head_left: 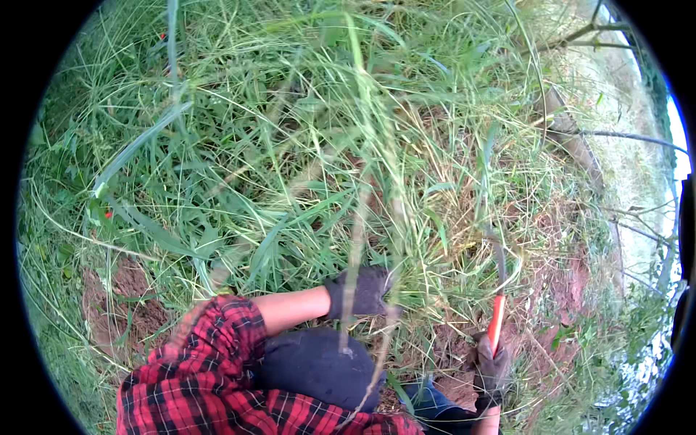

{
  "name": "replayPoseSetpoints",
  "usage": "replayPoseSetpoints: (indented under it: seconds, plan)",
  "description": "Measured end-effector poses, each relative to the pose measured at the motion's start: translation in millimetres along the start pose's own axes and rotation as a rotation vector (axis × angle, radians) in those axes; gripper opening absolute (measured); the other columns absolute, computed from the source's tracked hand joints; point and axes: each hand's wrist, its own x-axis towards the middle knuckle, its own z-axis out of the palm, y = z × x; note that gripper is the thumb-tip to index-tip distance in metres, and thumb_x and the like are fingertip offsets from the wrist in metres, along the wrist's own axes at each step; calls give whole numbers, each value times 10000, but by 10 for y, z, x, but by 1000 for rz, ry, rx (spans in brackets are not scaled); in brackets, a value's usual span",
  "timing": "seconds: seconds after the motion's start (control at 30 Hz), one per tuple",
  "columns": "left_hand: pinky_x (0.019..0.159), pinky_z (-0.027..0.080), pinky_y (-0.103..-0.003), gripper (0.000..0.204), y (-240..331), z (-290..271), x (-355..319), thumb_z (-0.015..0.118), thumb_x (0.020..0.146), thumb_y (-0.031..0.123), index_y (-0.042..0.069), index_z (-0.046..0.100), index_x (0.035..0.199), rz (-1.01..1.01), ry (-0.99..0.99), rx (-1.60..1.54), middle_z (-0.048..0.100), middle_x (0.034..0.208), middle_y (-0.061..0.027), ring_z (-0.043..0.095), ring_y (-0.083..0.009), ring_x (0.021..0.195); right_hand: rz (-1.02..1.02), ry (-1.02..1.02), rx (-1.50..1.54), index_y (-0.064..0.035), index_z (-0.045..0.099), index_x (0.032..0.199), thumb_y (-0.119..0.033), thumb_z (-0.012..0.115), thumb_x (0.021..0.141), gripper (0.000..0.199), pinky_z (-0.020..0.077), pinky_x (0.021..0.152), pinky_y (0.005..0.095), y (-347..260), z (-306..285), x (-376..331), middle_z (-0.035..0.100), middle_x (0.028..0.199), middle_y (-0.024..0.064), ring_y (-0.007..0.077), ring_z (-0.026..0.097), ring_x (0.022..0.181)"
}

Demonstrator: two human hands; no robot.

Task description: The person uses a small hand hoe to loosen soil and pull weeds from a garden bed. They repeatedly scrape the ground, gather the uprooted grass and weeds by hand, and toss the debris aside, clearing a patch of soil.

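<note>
My left hand (360,291), in a dark glove, reaches in from the lower left beside my bent knee. Its fingers are closed at the base of the tall green grass (413,254), and blades partly cover it. Lower right, my gloved right hand (491,368) is wrapped round the orange-red handle (497,324) of a sickle. The sickle's thin dark blade (501,262) points away from me into the grass, its tip partly lost among stems. A gap of grass and soil lies between the blade and my left hand.
Bare reddish soil (123,304) shows at the left, with more soil (569,279) at the right. A greyish, board-like piece (576,148) lies at the upper right beside thin bare branches (631,136). My dark-clad knee (315,366) is at the lower middle.
</note>
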Motion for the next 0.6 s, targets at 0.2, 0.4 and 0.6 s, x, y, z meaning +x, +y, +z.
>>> replayPoseSetpoints:
  seconds: [0.2, 0.4, 0.6]
  plan:
    - [952, 410, -433, 711, 105, -995, -511, 675, 714, 522, 39, 471, 1193, 85, 122, -151, 541, 1137, -173, 519, -285, 1090, -62, -70, -264, -58, 536, 915, -268, 591, 867, 222, 399, 481, 271, 609, 211, -28, 484, 608, 4, 107, 490, 537]
    - [1051, 283, -414, 644, 636, -1437, 421, 515, 812, 567, 102, 465, 1255, 691, 499, 539, 445, 1305, -135, 409, -275, 1223, -134, -200, -720, -148, 533, 1117, -320, 563, 826, 340, 443, 533, 385, 578, 418, -312, 579, 741, 126, 301, 596, 632]
    - [1122, 93, -406, 828, -126, -1424, 1484, 394, 808, 666, 57, 316, 1364, 6, 4, 977, 395, 1373, -126, 301, -272, 1313, 62, -258, -443, -103, 500, 863, -414, 530, 856, 313, 407, 483, 356, 934, 460, -428, 526, 617, 116, 281, 557, 587]
